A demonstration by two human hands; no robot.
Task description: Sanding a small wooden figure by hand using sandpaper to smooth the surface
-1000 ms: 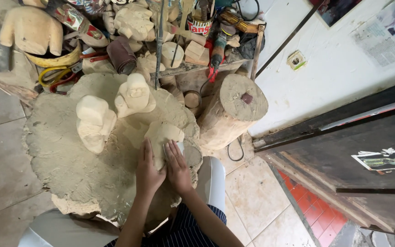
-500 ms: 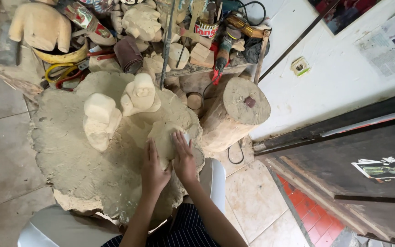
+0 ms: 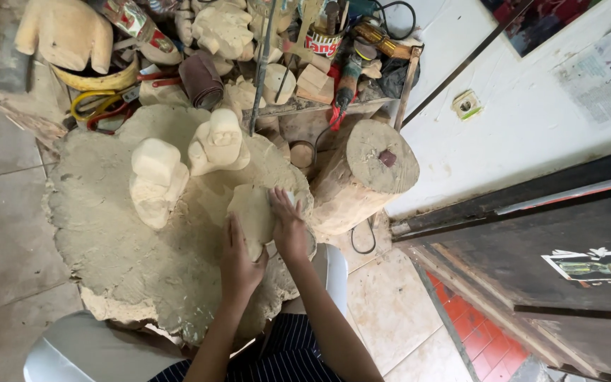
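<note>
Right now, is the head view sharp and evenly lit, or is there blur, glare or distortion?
Head view: soft, even daylight, no hard shadows or glare; both the left hand and right hand on the pale wooden carving look sharp; wide-angle bending shows at the edges, where the dark door frame slants.

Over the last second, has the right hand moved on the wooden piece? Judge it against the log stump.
Yes. The right hand has slid up the wooden piece, towards its top edge, nearer the log stump.
</note>
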